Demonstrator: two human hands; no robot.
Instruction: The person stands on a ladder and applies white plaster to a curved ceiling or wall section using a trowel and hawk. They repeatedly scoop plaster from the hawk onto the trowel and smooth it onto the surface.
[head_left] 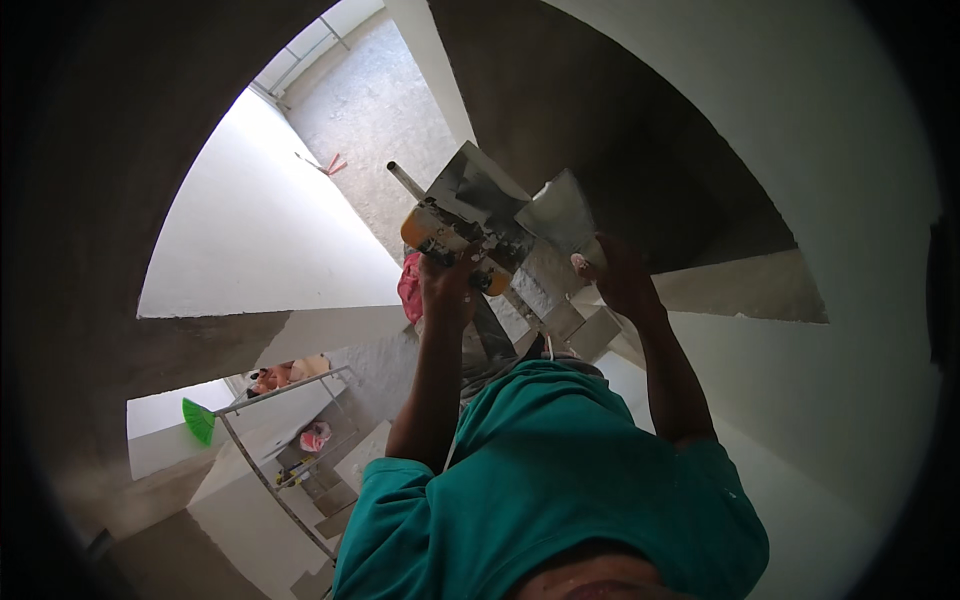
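Observation:
My left hand (pixel 450 280) is closed on the handle of a wide metal trowel (pixel 470 185), smeared with dark and pale material, along with an orange-and-black piece (pixel 422 228) at its near edge. My right hand (pixel 618 275) is closed on a scraper (pixel 553 212) with a pale, coated blade, which touches or overlaps the trowel's right side; I cannot tell which. A metal pole (pixel 405 178) shows behind the trowel. A red bundle (pixel 410 290) lies beyond my left hand, partly hidden by it.
A metal railing (pixel 245 452) runs at lower left beside steps (pixel 330 500), with a green broom head (pixel 198 420) and a red-and-white bag (pixel 315 436). A white wall (pixel 240 220) and pale floor (pixel 360 100) lie at upper left; a dark opening (pixel 600 80) at upper right.

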